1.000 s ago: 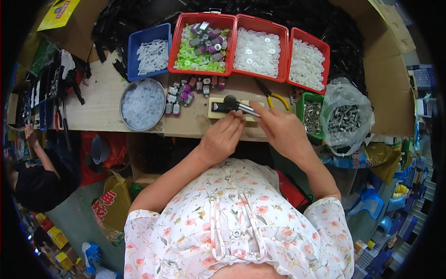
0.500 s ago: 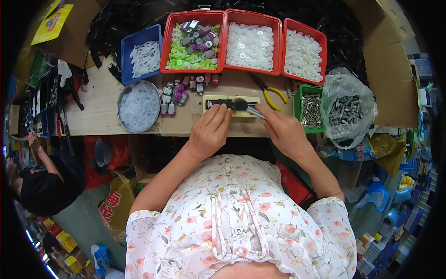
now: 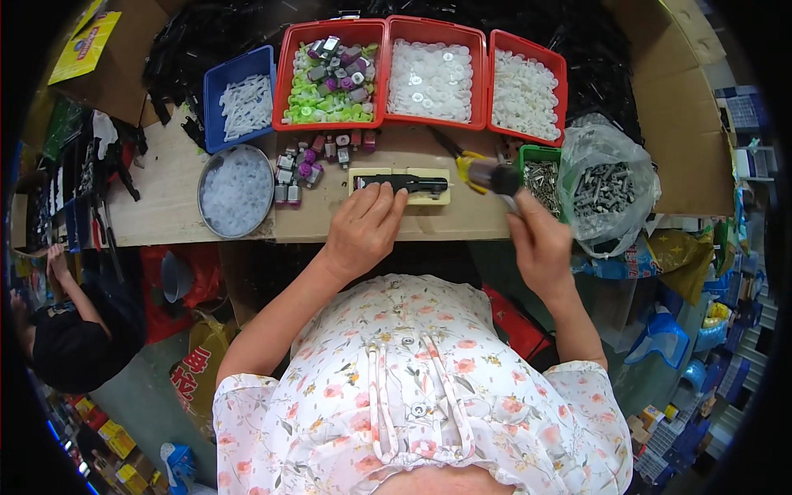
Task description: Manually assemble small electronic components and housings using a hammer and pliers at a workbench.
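A long black plastic part (image 3: 421,183) lies in a cream-coloured block fixture (image 3: 443,199) at the front of the bench. The fingers of my left hand (image 3: 365,227) are closed together over the part's left end, holding it against the block. To the right of the block, my right hand (image 3: 540,247) grips a hammer (image 3: 495,176) by its handle; the dark, blurred head is raised and apart from the part. Yellow-handled pliers (image 3: 473,172) lie partly hidden behind the hammer head. Several small grey, pink and purple pieces (image 3: 302,169) are strewn left of the block.
A blue bin (image 3: 208,107) and red bins (image 3: 487,122) of small plastic pieces line the back. On the left stands a round tin (image 3: 237,233) of translucent pieces. To the right are a green bin (image 3: 532,153) and a plastic bag (image 3: 643,173) of metal parts. Another person (image 3: 78,334) is at far left.
My right hand has swung the hammer away to the right, off the black part, uncovering it. My left hand stays on the part. The whole view has shifted slightly.
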{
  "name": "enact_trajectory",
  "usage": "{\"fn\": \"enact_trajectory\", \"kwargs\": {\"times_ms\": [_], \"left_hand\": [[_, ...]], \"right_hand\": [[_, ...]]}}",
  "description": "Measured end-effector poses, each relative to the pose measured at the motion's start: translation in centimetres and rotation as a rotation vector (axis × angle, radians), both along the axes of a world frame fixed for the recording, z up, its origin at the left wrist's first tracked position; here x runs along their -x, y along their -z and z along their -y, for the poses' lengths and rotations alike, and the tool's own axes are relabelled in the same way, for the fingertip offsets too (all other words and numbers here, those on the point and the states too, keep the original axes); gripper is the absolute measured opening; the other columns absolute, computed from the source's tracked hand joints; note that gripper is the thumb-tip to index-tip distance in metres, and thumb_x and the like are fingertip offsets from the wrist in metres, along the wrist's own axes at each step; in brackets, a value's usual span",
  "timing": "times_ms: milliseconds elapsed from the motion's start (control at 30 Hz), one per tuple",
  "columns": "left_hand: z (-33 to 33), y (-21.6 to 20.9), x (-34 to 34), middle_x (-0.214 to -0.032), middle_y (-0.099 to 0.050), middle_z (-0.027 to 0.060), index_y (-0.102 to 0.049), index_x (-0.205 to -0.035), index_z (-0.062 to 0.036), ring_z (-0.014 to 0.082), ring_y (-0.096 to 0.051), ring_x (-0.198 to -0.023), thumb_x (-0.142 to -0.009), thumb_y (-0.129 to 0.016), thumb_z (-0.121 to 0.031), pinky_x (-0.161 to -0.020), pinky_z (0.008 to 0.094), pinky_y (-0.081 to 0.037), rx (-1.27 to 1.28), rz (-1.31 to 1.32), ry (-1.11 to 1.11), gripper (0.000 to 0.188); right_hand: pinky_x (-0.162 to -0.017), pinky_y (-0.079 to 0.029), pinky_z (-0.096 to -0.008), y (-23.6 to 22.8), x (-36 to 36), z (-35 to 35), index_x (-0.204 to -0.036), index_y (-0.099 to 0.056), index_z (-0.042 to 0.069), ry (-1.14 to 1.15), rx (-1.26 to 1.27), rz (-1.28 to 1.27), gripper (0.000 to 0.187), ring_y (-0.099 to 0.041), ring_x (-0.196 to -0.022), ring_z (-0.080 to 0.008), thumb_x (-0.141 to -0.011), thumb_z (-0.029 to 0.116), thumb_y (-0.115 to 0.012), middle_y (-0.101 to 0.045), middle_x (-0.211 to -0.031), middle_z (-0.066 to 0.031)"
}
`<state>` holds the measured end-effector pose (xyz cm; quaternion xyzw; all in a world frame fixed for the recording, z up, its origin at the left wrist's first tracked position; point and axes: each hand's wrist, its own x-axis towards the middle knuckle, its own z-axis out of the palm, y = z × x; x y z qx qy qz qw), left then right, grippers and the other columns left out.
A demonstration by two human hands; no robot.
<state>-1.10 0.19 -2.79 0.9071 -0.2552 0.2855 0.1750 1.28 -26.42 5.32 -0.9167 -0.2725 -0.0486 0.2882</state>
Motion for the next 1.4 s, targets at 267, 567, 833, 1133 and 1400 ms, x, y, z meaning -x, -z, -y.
{"fn": "enact_trajectory", "kwargs": {"times_ms": [267,567,833,1133,1400], "left_hand": [[0.3,-0.4,-0.7,-0.1,-0.066,0.0128,-0.07,-0.103,0.0002,0.0285,-0.064,-0.09,-0.075,-0.073,-0.002,-0.078,0.0391,-0.053,0.115,-0.036,0.029,0.028],[1.4,-1.4,-3.1,-0.101,-0.065,0.0095,-0.068,-0.105,-0.0035,0.0286,-0.06,-0.096,-0.078,-0.075,-0.006,-0.081,0.0413,-0.047,0.183,-0.205,0.009,0.028],[-0.3,-2.8,-4.1,-0.101,-0.068,0.0111,-0.069,-0.109,-0.0001,0.0228,-0.065,-0.085,-0.091,-0.067,-0.006,-0.073,0.0349,-0.052,0.76,-0.436,0.066,0.019],[-2.1,-2.7,-4.7,-0.107,-0.069,0.0096,-0.059,-0.126,-0.0024,0.0174,-0.069,-0.087,-0.102,-0.056,-0.02,-0.072,0.0298,-0.056,1.901,-0.993,0.205,0.03],[-2.2,-4.0,-2.9,-0.1,-0.071,0.0091,-0.061,-0.128,-0.001,0.0139,-0.068,-0.082,-0.099,-0.063,-0.018,-0.077,0.0259,-0.054,1.71,-0.888,0.123,0.034]], "right_hand": [[-0.065,-0.051,-0.0447,-1.3,-3.6,-1.5,-0.126,-0.062,0.009,0.049,0.067,0.058,0.033,-0.067,-0.077,-0.0379,-0.093,0.008,-0.063,-0.068,-0.089,-0.0184],[-0.067,-0.049,-0.0427,3.6,-18.0,-5.8,-0.114,-0.064,0.009,-0.078,0.31,0.523,0.027,-0.063,-0.083,-0.0319,-0.087,0.006,-0.064,-0.061,-0.087,-0.0103],[-0.08,-0.05,-0.0427,2.4,-9.1,-2.7,-0.102,-0.062,0.004,-0.063,0.378,0.299,0.021,-0.06,-0.102,-0.032,-0.084,0.011,-0.069,-0.061,-0.11,-0.0122],[-0.078,-0.049,-0.0457,4.2,-6.7,-3.9,-0.093,-0.062,0.001,-0.025,0.474,0.061,0.022,-0.058,-0.094,-0.0349,-0.079,0.015,-0.072,-0.057,-0.102,-0.0166],[-0.079,-0.046,-0.047,4.7,-6.5,-3.7,-0.093,-0.061,-0.002,0.023,0.381,-0.122,0.015,-0.058,-0.094,-0.0358,-0.079,0.002,-0.063,-0.055,-0.097,-0.0159]]}}
